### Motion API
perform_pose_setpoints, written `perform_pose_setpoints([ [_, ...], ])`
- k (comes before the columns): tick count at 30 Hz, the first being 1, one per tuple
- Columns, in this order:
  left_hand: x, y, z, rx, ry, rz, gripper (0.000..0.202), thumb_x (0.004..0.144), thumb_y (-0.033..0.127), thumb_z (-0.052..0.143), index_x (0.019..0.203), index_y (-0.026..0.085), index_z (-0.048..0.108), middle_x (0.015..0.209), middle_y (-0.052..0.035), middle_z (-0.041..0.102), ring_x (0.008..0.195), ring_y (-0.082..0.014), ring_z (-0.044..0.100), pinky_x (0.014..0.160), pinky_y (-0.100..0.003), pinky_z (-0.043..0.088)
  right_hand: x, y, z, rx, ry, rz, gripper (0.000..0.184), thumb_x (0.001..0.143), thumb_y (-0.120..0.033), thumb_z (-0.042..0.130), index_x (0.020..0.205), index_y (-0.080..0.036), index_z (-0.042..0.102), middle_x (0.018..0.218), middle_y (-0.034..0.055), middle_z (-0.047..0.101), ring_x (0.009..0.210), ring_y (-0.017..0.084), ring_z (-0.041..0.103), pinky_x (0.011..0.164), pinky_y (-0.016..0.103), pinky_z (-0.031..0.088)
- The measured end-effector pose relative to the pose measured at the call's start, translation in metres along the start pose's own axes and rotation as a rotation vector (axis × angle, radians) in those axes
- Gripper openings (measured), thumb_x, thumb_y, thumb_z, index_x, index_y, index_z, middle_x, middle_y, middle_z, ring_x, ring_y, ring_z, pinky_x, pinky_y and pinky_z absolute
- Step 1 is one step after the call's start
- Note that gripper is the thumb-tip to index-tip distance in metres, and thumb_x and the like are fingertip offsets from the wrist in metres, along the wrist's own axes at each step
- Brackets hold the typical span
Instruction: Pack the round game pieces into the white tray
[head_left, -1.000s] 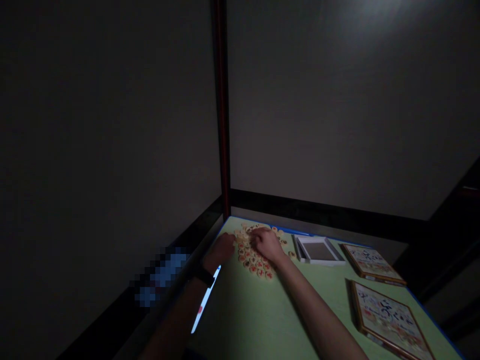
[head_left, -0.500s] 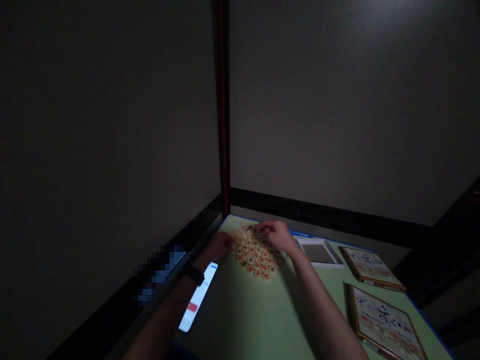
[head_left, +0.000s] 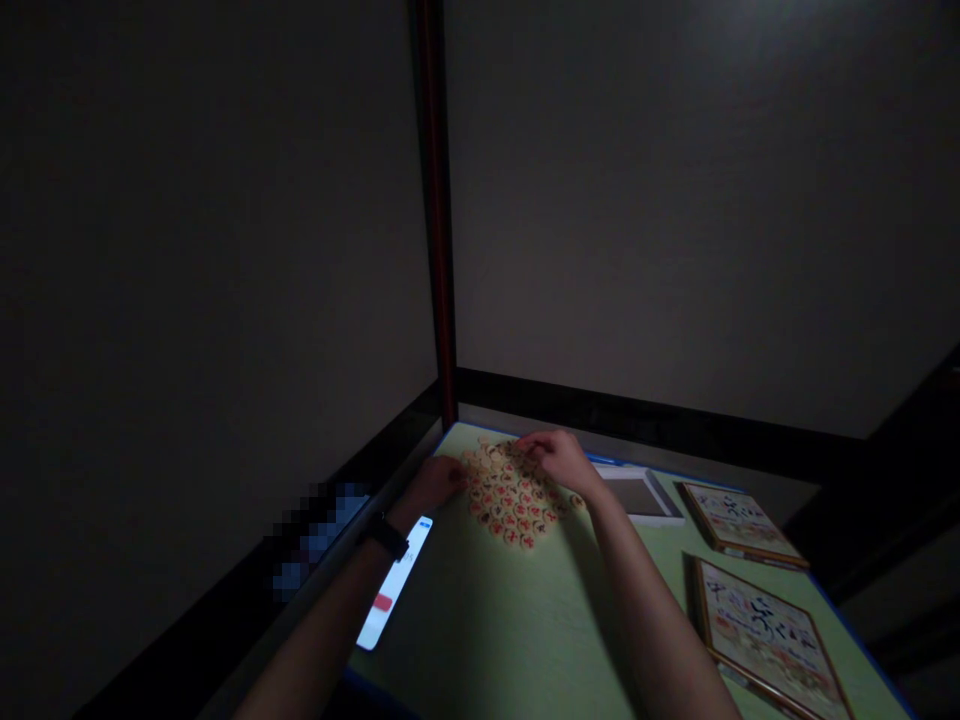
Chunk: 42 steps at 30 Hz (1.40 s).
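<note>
Table (head_left: 540, 620): pale green top with blue edging, its far corner set toward the corner of the walls.
Round pieces (head_left: 516, 505): clustered near the far corner; many bear red or dark characters, several toward the far end look plain.
Phone (head_left: 397, 585): along left edge, screen lit, partly hidden.
Open box (head_left: 661, 519): white, shallow, right of the pieces, partly covered.
Far flat box (head_left: 739, 522): printed lid, right side.
Near flat box (head_left: 772, 635): similar lid, separate.
</note>
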<state>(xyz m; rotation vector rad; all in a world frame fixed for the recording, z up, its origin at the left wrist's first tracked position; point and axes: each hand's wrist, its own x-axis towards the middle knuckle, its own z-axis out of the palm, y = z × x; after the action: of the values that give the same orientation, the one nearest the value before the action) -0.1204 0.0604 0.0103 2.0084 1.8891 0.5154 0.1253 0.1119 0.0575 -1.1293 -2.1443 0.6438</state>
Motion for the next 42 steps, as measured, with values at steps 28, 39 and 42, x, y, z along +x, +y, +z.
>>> perform_pose_setpoints([
  [28, 0.012, -0.010, -0.006, 0.520, -0.141, 0.106, 0.034, 0.093, 0.005, 0.034, 0.118, 0.008, 0.058, 0.113, -0.0205, 0.062, 0.097, -0.0252, 0.067, 0.083, -0.035, 0.052, -0.002, 0.001, 0.000, 0.023, -0.016, 0.016, 0.037, 0.079, -0.003, 0.049, 0.094, -0.017, 0.078, 0.097, 0.0047, 0.078, 0.095, 0.020, 0.072, 0.090, 0.030, 0.053],
  [39, 0.016, -0.008, -0.023, 0.416, -0.104, 0.136, 0.025, 0.091, 0.033, 0.055, 0.090, 0.018, 0.075, 0.091, -0.0082, 0.073, 0.088, -0.0211, 0.067, 0.073, -0.025, 0.047, -0.001, 0.002, 0.000, 0.031, -0.054, 0.010, 0.041, 0.075, 0.001, 0.047, 0.094, -0.018, 0.079, 0.098, 0.0042, 0.078, 0.095, 0.020, 0.072, 0.090, 0.031, 0.053],
  [42, 0.020, -0.011, -0.027, 0.265, -0.123, 0.082, 0.024, 0.086, 0.036, 0.061, 0.079, 0.018, 0.076, 0.074, -0.0050, 0.071, 0.076, -0.0186, 0.065, 0.065, -0.024, 0.044, -0.001, 0.004, 0.000, 0.026, -0.056, 0.009, 0.040, 0.076, 0.000, 0.048, 0.095, -0.018, 0.078, 0.098, 0.0043, 0.078, 0.095, 0.020, 0.072, 0.089, 0.030, 0.053],
])
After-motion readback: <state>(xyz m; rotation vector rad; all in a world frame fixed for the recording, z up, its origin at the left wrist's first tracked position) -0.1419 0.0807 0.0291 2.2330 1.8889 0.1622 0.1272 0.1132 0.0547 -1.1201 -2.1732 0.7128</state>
